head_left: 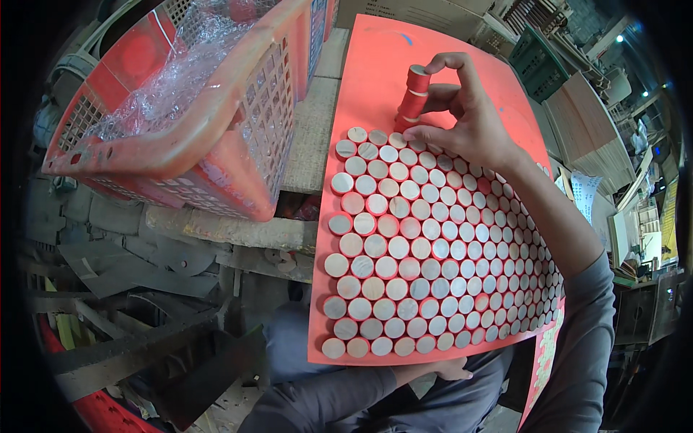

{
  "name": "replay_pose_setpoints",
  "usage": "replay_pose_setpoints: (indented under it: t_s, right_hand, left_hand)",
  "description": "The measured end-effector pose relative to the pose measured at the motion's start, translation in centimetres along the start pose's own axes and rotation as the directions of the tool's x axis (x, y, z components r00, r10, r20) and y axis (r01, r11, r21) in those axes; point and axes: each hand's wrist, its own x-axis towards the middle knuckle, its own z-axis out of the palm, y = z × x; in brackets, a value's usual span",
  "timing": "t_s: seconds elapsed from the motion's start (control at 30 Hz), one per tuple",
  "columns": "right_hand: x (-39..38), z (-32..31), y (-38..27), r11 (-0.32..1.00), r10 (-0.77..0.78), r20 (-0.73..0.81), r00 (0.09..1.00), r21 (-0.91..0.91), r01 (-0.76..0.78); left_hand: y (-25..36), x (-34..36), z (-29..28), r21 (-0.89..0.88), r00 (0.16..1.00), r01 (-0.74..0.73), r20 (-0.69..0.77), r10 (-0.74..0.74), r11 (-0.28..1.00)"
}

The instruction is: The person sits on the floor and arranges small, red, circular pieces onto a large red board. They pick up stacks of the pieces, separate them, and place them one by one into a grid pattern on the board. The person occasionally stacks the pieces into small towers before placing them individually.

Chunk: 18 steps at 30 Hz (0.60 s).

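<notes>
My right hand (469,119) grips a short stack of red-sided wooden discs (413,97) at the far part of a red board (372,79). The index finger curls to the top disc, and the thumb is low near the stack's base. The stack leans slightly. Close-packed rows of similar wooden discs (410,229), pale tops up, cover the board from just under this hand to its near edge. Below that near edge, over my lap, is my left hand (453,368); its fingers are partly hidden, and nothing shows in it.
A worn red plastic crate (188,155) holding clear plastic wrap (170,90) stands to the left. Behind the board is a cardboard box (419,18). Stacked flat panels (588,123) and a green crate (534,61) stand at right. Scrap pieces (144,263) lie at lower left.
</notes>
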Motion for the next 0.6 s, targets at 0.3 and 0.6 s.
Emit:
replay_pose_setpoints:
  t_s: [0.3,0.6]
  right_hand:
    - [-0.2,-0.4,0.0,1.0,-0.008,-0.02,1.0,-0.008,0.008]
    - [0.8,-0.4,0.0,0.998,-0.04,-0.09,0.995,0.054,0.045]
  left_hand:
    - [0.1,-0.6,-0.5,0.034,1.0,0.023,-0.003,-0.023,0.999]
    - [-0.4,0.0,0.3,0.052,0.998,0.031,-0.049,-0.028,0.998]
